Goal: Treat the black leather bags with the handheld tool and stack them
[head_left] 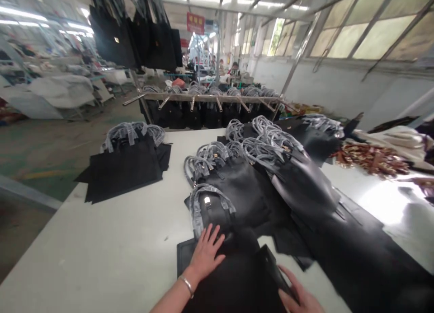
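Note:
My left hand, with a bracelet at the wrist, lies with spread fingers on a black bag panel in front of me. Just beyond its fingertips is the top of that bag, with plastic-wrapped handles and a small shiny clasp. At the right side my right hand is closed around the raised black edge of the bag material. Its fingers are partly cut off by the frame's bottom. Farther right, more black bags with wrapped handles overlap in a heap.
A neat stack of black bags lies at the left of the white table. Brown wrapped straps lie at the right. Behind the table stands a metal rack with hanging bags; other black bags hang above it, upper left.

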Tool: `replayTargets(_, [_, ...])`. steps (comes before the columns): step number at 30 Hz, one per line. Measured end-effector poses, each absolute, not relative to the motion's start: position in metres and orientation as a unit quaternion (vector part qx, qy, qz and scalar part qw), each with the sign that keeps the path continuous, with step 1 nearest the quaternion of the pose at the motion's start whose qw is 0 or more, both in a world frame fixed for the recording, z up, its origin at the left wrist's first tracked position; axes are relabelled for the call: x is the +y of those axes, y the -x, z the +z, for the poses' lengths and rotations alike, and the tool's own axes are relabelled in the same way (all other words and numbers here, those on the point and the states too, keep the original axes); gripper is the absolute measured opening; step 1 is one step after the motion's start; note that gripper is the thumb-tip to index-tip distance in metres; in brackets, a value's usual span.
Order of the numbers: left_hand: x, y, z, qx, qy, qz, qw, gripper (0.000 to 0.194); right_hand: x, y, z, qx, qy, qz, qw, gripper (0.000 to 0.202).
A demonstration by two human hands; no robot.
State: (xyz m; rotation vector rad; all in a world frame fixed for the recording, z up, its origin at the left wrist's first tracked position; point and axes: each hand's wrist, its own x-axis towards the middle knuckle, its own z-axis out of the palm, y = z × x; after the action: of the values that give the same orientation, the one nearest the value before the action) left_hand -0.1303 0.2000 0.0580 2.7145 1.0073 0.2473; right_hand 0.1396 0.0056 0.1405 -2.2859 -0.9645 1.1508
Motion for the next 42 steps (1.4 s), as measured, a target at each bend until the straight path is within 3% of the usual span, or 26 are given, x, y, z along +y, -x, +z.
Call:
replayTargets(5, [0.145, 0.121, 0.066, 0.311, -0.942, 0.038, 0.117, 0.069, 0.018, -0.155, 0.139, -0.311, 0.766, 0.497, 0.262, 0.063])
replayTargets(14, [0.106, 0.102, 0.057, 0.305, -0.939, 0.037, 0.153, 0.083, 0.067, -0.165, 0.146, -0.29, 0.689, 0.597, 0.29, 0.056])
replayTargets(18, [0.105, 0.102, 0.059, 0.306, -0.939, 0.046, 0.149, 0.08, 0.096, -0.164, 0.147, -0.287, 0.677, 0.607, 0.3, 0.058])
replayTargets(24, [0.106, 0.102, 0.064, 0.306, -0.937, 0.06, 0.157, 0.063, 0.07, -0.174, 0.15, -0.271, 0.679, 0.625, 0.274, 0.061])
replayTargets(42, [0.106, 0.101, 0.065, 0.318, -0.933, 0.056, 0.158, 0.066, 0.104, -0.155, 0.138, -0.285, 0.694, 0.59, 0.298, 0.063])
